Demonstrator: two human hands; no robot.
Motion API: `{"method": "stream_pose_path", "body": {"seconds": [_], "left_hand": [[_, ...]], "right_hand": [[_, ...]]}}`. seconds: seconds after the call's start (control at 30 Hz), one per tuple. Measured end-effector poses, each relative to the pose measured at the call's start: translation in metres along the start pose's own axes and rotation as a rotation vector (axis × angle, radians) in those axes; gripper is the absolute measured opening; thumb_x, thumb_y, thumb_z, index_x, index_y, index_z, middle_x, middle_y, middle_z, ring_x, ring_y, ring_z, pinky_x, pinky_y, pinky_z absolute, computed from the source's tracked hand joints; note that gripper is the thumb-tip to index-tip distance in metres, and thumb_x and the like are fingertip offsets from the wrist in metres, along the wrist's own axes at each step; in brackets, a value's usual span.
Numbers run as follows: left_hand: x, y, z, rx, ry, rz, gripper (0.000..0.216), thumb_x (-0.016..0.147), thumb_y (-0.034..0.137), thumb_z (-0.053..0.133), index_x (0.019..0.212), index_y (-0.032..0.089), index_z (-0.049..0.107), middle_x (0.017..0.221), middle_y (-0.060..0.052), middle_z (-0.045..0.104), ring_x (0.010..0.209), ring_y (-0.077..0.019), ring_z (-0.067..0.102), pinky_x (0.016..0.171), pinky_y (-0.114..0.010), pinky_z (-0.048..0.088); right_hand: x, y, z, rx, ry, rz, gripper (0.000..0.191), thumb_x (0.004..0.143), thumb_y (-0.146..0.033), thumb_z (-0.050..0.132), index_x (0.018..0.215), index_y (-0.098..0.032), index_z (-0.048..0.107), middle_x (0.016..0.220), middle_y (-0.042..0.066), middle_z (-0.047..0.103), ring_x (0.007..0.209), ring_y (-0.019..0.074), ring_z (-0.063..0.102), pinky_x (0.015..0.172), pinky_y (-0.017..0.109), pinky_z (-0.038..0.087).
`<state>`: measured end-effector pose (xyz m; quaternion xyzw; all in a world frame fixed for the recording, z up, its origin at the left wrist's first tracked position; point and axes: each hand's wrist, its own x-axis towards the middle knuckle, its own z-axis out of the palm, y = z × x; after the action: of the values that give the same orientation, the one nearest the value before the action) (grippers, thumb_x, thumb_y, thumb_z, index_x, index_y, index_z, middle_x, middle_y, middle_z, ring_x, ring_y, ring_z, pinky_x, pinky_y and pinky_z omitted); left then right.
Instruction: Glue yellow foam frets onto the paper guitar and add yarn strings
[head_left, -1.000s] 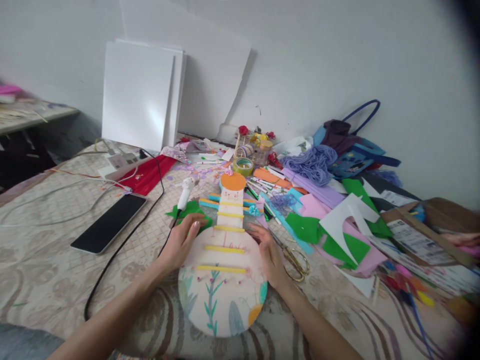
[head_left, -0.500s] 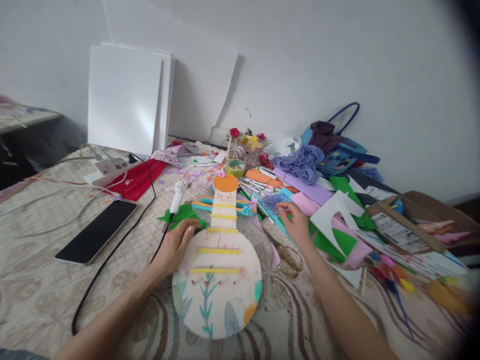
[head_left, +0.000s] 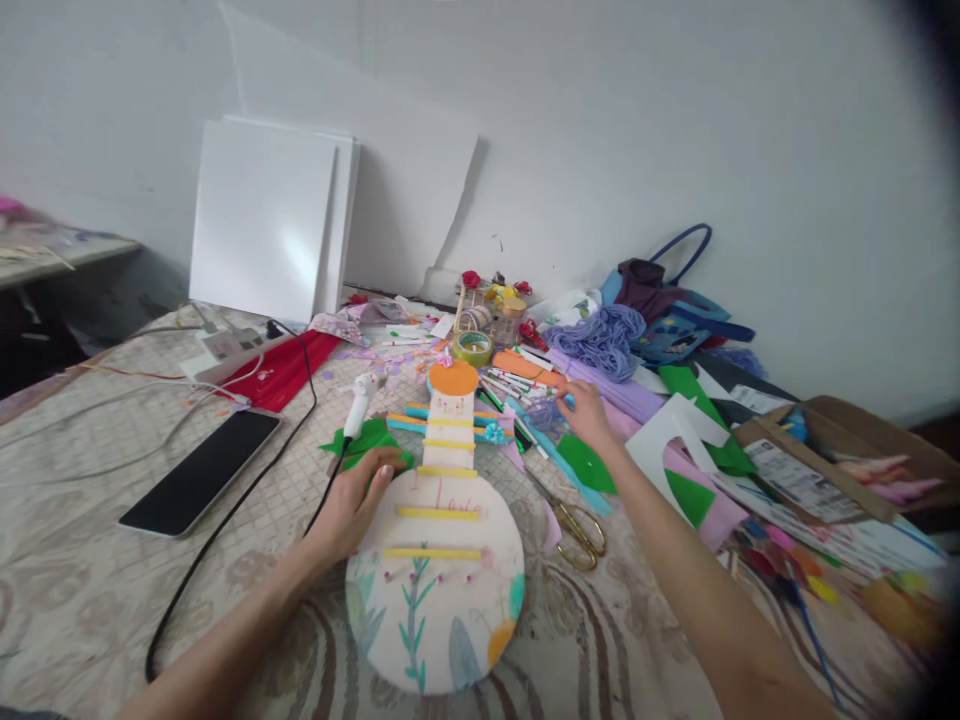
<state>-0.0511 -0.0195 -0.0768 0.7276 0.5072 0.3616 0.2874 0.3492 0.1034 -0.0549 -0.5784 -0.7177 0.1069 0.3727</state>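
Observation:
A banjo-shaped cardboard craft lies in the middle, with an orange circle at its head, yellow strips across it and painted leaves on its round body. My left hand rests by the upper left edge of that body, its fingers loosely extended over a piece of green felt. Just beyond it is a white hot glue gun with a black cord. Over the paper pile on the right, my right hand reaches with bent, parted fingers. Nothing shows in its grasp. It is near several markers and an orange sheet.
Gold-handled scissors lie right of the craft. A black phone and power strip are on the left. Purple yarn, a blue bag and a cardboard box crowd the right. White boards lean on the wall.
My right hand has moved farther away over the pile, toward the orange sheet, uncovering more green felt below it. My left hand stays beside the craft. The view has tilted slightly up.

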Motion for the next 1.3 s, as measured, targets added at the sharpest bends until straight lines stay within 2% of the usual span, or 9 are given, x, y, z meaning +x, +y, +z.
{"method": "stream_pose_path", "body": {"seconds": [0.17,0.27,0.37,0.53,0.73,0.9,1.03,1.17,1.3], "left_hand": [[0.0,0.0,0.001,-0.004,0.0,0.006,0.04,0.098,0.044,0.03,0.112,0.019,0.059,0.109,-0.009,0.071,0.103,-0.0248,0.065,0.091,-0.038,0.049],[0.0,0.001,0.0,-0.006,0.011,0.023,0.039,0.097,0.045,0.032,0.109,0.02,0.06,0.108,-0.008,0.071,0.101,-0.0249,0.065,0.09,-0.037,0.05],[-0.001,0.001,0.0,-0.016,0.034,0.036,0.038,0.097,0.045,0.034,0.107,0.02,0.061,0.106,-0.008,0.071,0.1,-0.0253,0.065,0.09,-0.038,0.05],[0.001,0.003,0.0,-0.053,0.03,0.05,0.037,0.096,0.046,0.037,0.1,0.021,0.064,0.101,-0.007,0.072,0.093,-0.0249,0.066,0.086,-0.037,0.051],[0.003,0.01,-0.004,-0.094,0.043,0.008,0.037,0.094,0.049,0.041,0.097,0.02,0.065,0.098,-0.008,0.072,0.09,-0.0271,0.067,0.082,-0.039,0.052],[0.008,0.024,-0.012,-0.127,0.035,0.008,0.035,0.091,0.049,0.047,0.096,0.019,0.066,0.096,-0.009,0.073,0.089,-0.0258,0.068,0.081,-0.039,0.055],[0.028,0.062,-0.009,-0.232,-0.071,0.089,0.032,0.086,0.045,0.057,0.105,0.019,0.063,0.106,-0.01,0.069,0.087,-0.0216,0.067,0.079,-0.037,0.056],[0.056,0.113,0.017,-0.526,-0.266,0.185,0.059,0.078,0.038,0.068,0.131,0.021,0.047,0.135,-0.016,0.052,0.073,-0.0139,0.065,0.065,-0.03,0.056],[0.077,0.135,0.041,-0.612,-0.48,0.233,0.031,0.083,0.043,0.063,0.094,0.014,0.061,0.083,-0.008,0.069,0.065,-0.016,0.064,0.059,-0.029,0.054]], "right_hand": [[0.029,-0.024,-0.049,0.345,0.142,0.091,0.03,0.095,-0.033,0.056,0.12,-0.018,0.058,0.12,0.009,0.06,0.099,0.0208,0.062,0.083,0.041,0.054],[0.037,-0.056,-0.086,0.55,0.246,0.057,0.011,0.09,-0.03,0.059,0.094,-0.02,0.059,0.092,0.004,0.068,0.069,0.0152,0.064,0.067,0.034,0.055],[0.037,-0.092,-0.118,0.699,0.313,-0.005,0.004,0.087,-0.024,0.058,0.084,-0.023,0.054,0.083,0.003,0.07,0.063,0.0136,0.064,0.065,0.031,0.052],[0.027,-0.125,-0.143,0.856,0.345,-0.002,0.01,0.086,-0.016,0.053,0.079,-0.023,0.056,0.075,0.002,0.066,0.065,0.0131,0.064,0.063,0.032,0.047],[0.007,-0.115,-0.116,0.813,0.225,0.108,0.009,0.08,-0.026,0.062,0.075,-0.025,0.055,0.049,-0.008,0.041,0.042,0.0088,0.042,0.043,0.024,0.036],[-0.017,-0.113,-0.082,0.648,0.131,0.136,0.01,0.072,-0.026,0.07,0.074,-0.02,0.062,0.058,-0.003,0.057,0.051,0.0104,0.053,0.046,0.022,0.041],[-0.025,-0.145,-0.065,0.565,0.066,0.084,0.01,0.072,-0.023,0.074,0.075,-0.018,0.066,0.065,-0.002,0.06,0.057,0.0094,0.054,0.049,0.02,0.041],[-0.033,-0.193,-0.048,0.725,-0.155,0.042,0.016,0.08,-0.035,0.069,0.083,-0.021,0.062,0.062,-0.005,0.056,0.048,0.0083,0.051,0.043,0.021,0.039],[-0.039,-0.202,-0.048,0.823,-0.196,-0.045,0.017,0.083,-0.039,0.064,0.087,-0.023,0.06,0.07,-0.003,0.062,0.062,0.0129,0.062,0.06,0.028,0.051]]}}
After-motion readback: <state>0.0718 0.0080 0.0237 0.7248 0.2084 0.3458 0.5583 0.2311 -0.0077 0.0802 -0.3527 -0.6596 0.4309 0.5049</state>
